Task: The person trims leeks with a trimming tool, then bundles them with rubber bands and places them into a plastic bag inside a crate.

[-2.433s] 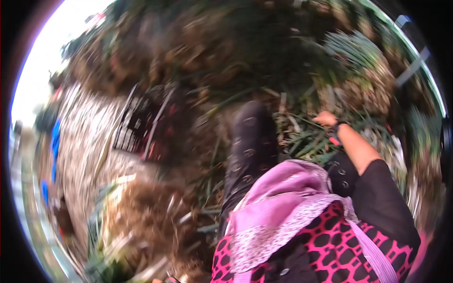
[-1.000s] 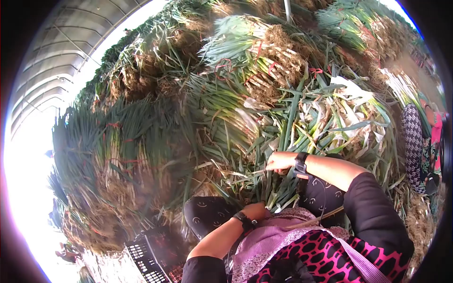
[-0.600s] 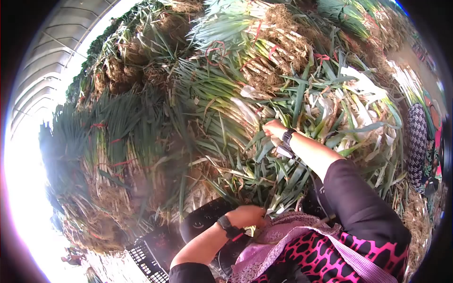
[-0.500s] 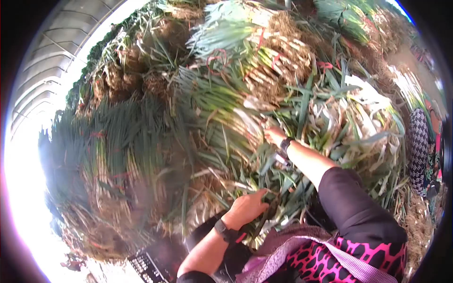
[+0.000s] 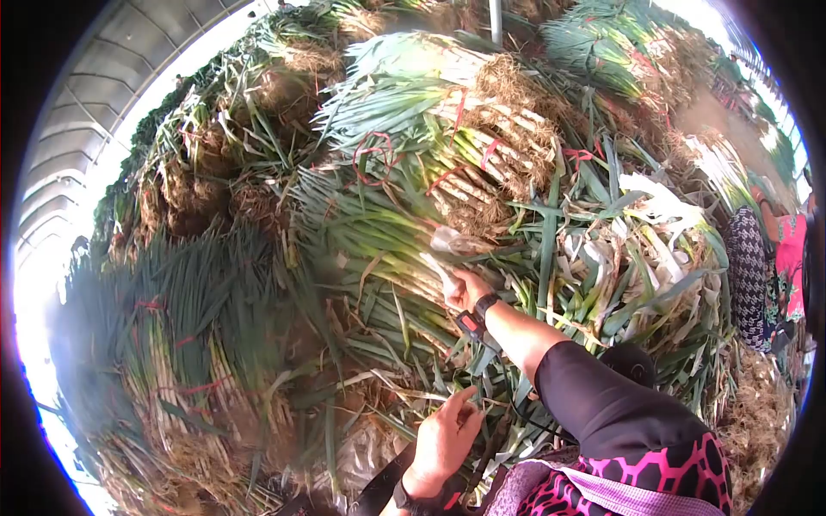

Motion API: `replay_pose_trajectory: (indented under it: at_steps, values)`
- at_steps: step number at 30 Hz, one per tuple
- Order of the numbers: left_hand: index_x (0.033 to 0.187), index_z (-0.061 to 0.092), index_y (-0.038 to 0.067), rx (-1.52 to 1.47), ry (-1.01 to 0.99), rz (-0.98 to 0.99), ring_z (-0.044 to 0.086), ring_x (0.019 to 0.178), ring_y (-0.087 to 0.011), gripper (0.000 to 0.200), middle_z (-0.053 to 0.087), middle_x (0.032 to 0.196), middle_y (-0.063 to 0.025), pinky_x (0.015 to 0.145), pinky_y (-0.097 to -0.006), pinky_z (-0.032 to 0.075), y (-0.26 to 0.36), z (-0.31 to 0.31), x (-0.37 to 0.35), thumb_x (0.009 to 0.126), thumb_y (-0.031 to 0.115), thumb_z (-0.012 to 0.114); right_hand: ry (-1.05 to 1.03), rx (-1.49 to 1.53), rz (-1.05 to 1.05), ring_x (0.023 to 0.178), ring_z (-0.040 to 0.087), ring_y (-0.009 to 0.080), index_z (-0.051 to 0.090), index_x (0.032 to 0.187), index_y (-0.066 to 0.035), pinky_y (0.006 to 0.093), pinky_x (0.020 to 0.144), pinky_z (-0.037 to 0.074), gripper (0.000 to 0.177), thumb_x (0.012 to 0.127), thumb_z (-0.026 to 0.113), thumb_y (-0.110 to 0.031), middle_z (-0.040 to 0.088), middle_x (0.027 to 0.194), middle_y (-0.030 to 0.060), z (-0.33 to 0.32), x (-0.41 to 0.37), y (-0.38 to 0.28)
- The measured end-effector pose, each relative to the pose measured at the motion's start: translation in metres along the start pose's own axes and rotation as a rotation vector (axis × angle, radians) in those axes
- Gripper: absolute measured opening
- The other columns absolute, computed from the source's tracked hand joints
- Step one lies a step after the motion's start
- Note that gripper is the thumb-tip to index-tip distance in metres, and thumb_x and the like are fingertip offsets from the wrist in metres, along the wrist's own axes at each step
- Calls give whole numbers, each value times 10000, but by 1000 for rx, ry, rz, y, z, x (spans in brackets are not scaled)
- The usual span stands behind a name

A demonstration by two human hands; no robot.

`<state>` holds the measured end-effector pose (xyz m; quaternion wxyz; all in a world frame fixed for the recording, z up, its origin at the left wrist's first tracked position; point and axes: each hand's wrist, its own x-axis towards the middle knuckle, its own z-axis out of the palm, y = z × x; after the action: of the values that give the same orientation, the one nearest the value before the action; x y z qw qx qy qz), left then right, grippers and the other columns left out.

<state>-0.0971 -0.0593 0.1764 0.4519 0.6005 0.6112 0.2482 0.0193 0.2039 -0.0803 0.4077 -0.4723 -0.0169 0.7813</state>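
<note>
My right hand [image 5: 466, 291] is closed around the pale lower end of a green onion stalk [image 5: 437, 268], at the root side of a loose pile of green onions [image 5: 379, 236]. A dark band and a small device with a red mark [image 5: 470, 322] are at that wrist. Lower down, my left hand [image 5: 446, 434] is raised above loose leaves, its fingers apart and nothing visible in it. Just above the pile lies a bundle of green onions [image 5: 482, 159] tied with red string, roots to the right.
Stacked bundles [image 5: 194, 335] fill the left side. Loose leaves and pale peelings [image 5: 637, 258] are heaped right of my right arm. A thin pole [image 5: 496, 21] stands at the top. Another person's patterned sleeve [image 5: 748, 279] shows at the right edge.
The camera view has shifted. My right hand is lower and further left in view, at the stalk ends. My left hand is lower, its fingers now pointing more upward.
</note>
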Motion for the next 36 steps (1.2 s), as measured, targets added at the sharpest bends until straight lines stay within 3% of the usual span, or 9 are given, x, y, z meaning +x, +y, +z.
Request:
replay_pose_trajectory:
  at_steps: [1,5,16,20,23,26,29,34,36]
  values:
    - [1159,566,57,-4,10,8,650,700,-218,365,655,794,-97,655,-307,503,-1,-2,0,813,160,619,-102,-91,-34,555,566,161,522,792,-122,344,563,509,243,835,623,-338,570,672,21,-5,-1,4]
    - [1148,571,52,-41,17,-29,654,704,-210,356,658,793,-102,659,-303,507,0,-6,-3,811,154,623,197,-350,-209,519,502,120,512,877,-119,303,445,445,323,794,653,-398,474,678,-20,8,-16,35]
    - [1059,608,-15,-102,192,-52,562,646,-81,279,634,723,-45,611,-246,458,-25,6,31,814,117,606,-295,-736,-340,370,452,133,573,847,30,269,371,384,371,854,609,-340,521,510,76,87,-119,112]
    - [993,628,-12,-124,419,-41,573,640,-116,223,644,746,-66,599,-252,454,-36,-12,45,811,114,601,-441,-746,-758,586,545,95,591,889,-10,254,508,439,284,874,590,-293,592,721,33,49,-158,71]
    - [966,629,-6,-228,522,-40,606,676,-167,225,655,765,-96,637,-291,470,-58,-20,68,786,130,621,-136,-1153,-339,633,540,73,606,919,-25,242,535,422,224,883,605,-246,582,710,14,34,-223,-5]
    - [942,624,-17,-130,607,-75,620,692,-235,258,657,814,-154,663,-333,479,-102,-14,117,759,164,595,-215,-1270,-415,542,503,59,605,891,-40,232,483,401,222,882,612,-261,561,656,-19,7,-291,-49]
    - [946,638,-21,42,597,-277,645,760,-286,263,659,804,-184,704,-348,484,-117,-7,164,750,142,575,-157,-1384,-341,560,507,75,616,861,-42,255,518,412,226,877,617,-267,576,652,9,-42,-332,-72]
    - [862,631,11,330,893,-50,628,818,-366,205,655,803,-194,691,-408,493,-160,18,230,745,133,514,-137,-1603,-632,595,550,167,619,873,11,334,584,444,293,835,644,-278,601,693,146,-105,-410,-80]
    - [910,661,58,1197,374,-19,589,680,-200,206,640,792,-95,560,-316,434,-192,10,263,776,188,573,-17,-1651,-576,577,562,198,623,834,10,343,571,437,277,836,636,-267,585,670,168,-80,-468,-85]
